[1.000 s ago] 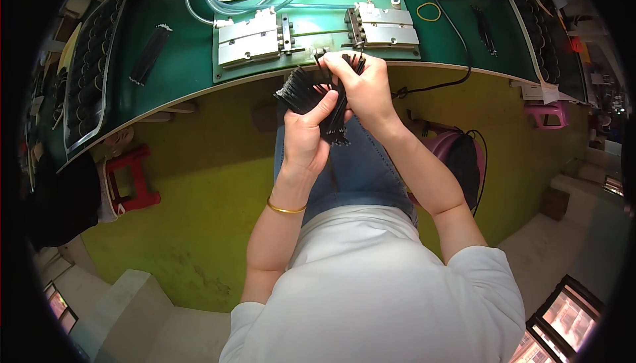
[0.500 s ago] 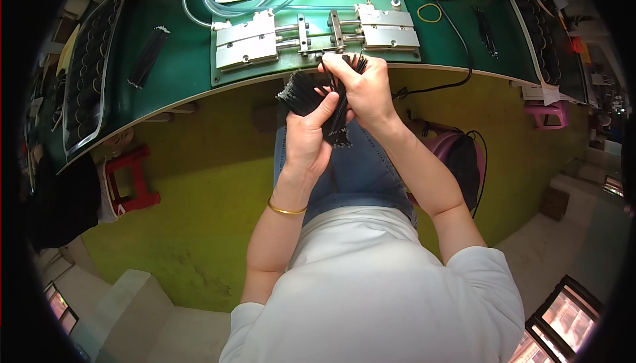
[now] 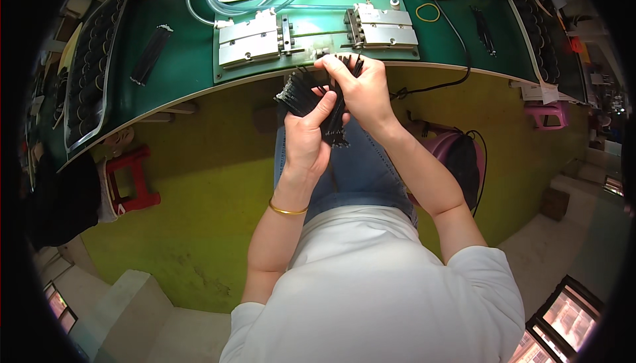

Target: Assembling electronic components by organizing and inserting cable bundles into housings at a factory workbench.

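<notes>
My left hand (image 3: pixel 306 139) is closed around a thick bundle of short black wires (image 3: pixel 298 99), whose pale ends fan out to the left. More of the wires point down below the thumb. My right hand (image 3: pixel 368 92) is closed on several black wires, their tops poking up between thumb and fingers. Just beyond it, at the table's front edge, sits a pneumatic fixture with a left metal block (image 3: pixel 249 42) and a right metal block (image 3: pixel 387 27). Its two dark jaws stand far apart. The fingertips of my right hand are close to the fixture's middle; whether they touch is hidden.
Clear hoses (image 3: pixel 232 9) curl behind the fixture on the green table (image 3: pixel 179 51). Loose wire bundles lie on the left (image 3: pixel 151 55) and right (image 3: pixel 485 31). A tray (image 3: pixel 89 78) of black coils stands far left; a black cable (image 3: pixel 430 90) droops over the front edge.
The fixture's two jaws have drawn apart, toward their blocks. My right hand has shifted very slightly left, and both hands keep their hold on the black wires.
</notes>
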Tool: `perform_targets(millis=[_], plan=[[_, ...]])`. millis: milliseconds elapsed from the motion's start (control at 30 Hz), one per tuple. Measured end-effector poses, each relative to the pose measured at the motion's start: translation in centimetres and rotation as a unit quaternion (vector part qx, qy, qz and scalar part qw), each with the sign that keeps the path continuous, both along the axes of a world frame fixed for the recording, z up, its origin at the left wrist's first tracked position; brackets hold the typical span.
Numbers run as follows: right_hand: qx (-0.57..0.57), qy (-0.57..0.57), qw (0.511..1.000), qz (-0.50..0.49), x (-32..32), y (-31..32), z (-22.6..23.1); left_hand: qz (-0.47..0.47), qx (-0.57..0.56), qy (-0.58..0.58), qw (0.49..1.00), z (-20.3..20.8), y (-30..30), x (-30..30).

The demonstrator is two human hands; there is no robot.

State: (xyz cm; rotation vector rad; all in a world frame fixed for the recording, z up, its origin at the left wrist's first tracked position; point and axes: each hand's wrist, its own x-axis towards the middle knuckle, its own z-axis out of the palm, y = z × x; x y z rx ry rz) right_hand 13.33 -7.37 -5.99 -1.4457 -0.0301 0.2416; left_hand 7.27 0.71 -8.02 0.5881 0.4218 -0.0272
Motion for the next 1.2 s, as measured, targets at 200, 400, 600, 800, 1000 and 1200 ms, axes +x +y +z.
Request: perform_targets(millis=[200,400,600,800,1000,1200], plan=[[0.018,0.006,1.0,0.009,0.4,-0.2,0.0,-0.007,0.009,-0.003,1.0,0.1,0.0,0.2],[0.011,0.029,0.999,0.005,0.5,-0.2,0.4,-0.012,0.003,-0.014,1.0,-0.1,-0.1,0.3],[0.022,0.025,0.999,-0.016,0.6,0.0,-0.1,-0.03,0.021,-0.018,0.999,0.9,0.5,0.4],[-0.036,-0.019,0.999,0.014,0.2,-0.5,0.4,-0.058,0.027,-0.022,0.998,1.4,1.1,-0.2],[-0.035,-0.036,0.998,0.024,-0.4,-0.2,0.6,-0.026,0.028,-0.022,0.999,0.8,0.8,-0.4],[-0.016,-0.021,1.0,-0.001,-0.3,0.0,0.0,-0.018,0.034,-0.01,0.999,0.4,0.6,-0.2]])
